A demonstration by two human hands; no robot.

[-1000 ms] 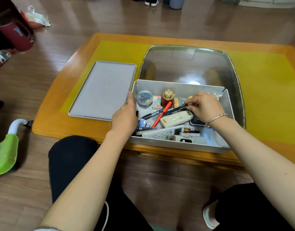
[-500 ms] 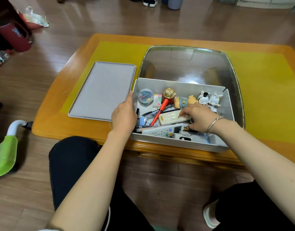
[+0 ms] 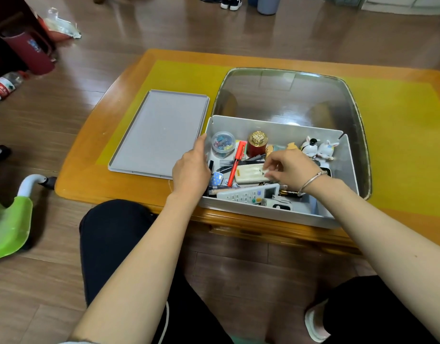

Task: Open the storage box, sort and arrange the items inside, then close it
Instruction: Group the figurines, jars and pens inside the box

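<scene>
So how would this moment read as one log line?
lid off, beside storage box | left hand on box edge | right hand at cream case

Right hand (image 3: 292,170) covered part of the cream case (image 3: 251,173) and most of the dark item (image 3: 326,170) behind the wrist. Left hand (image 3: 190,171) hid the storage box (image 3: 276,127) left wall and items beside it. Remote (image 3: 248,193) buttons too small to read. Plastic bottle (image 3: 4,86) cut off at the left edge, shoes (image 3: 230,1) at the top.
</scene>
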